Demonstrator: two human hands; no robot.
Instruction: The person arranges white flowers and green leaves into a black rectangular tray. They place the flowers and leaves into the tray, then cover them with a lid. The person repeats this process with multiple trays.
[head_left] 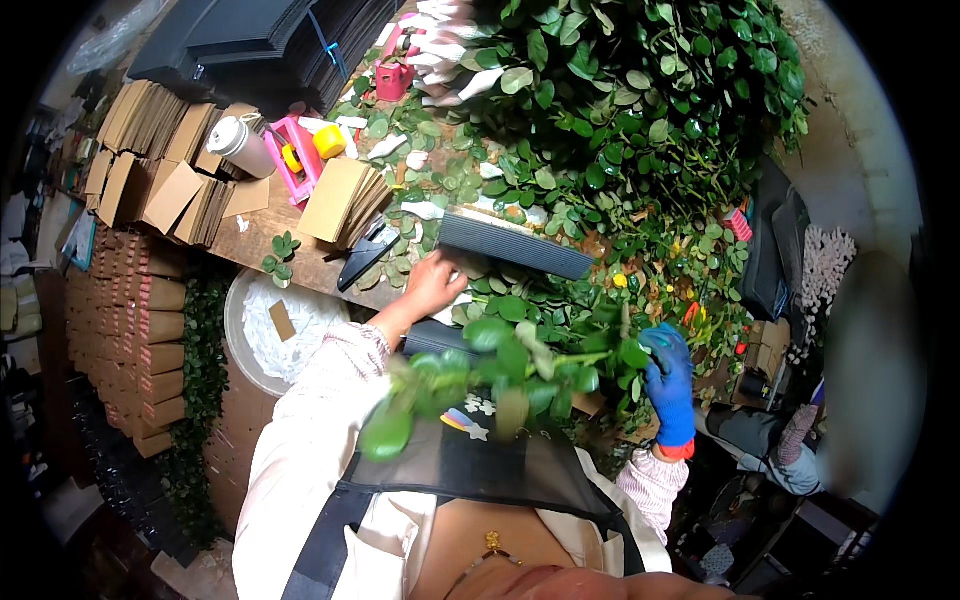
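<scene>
Tabletop (312, 265), left end: cardboard stacks (180, 130) stand side by side. The bottle (240, 150) stands at their right side. The tape dispenser (296, 160) sits right of the bottle. A separate cardboard bundle (340, 205) lies before the dispenser, close to the near edge. The sheet stack (255, 45) is behind the cardboard stacks.

Centre: the corrugated strip (515, 245) lies among loose leaves; the left hand (437, 285) is just before its left end. Far right: the foliage pile (650, 100).

Before the near edge: the tub (236, 325), at left, contains scraps (290, 340); the leafy stem (520, 370) extends leftward from the right hand (670, 375).
</scene>
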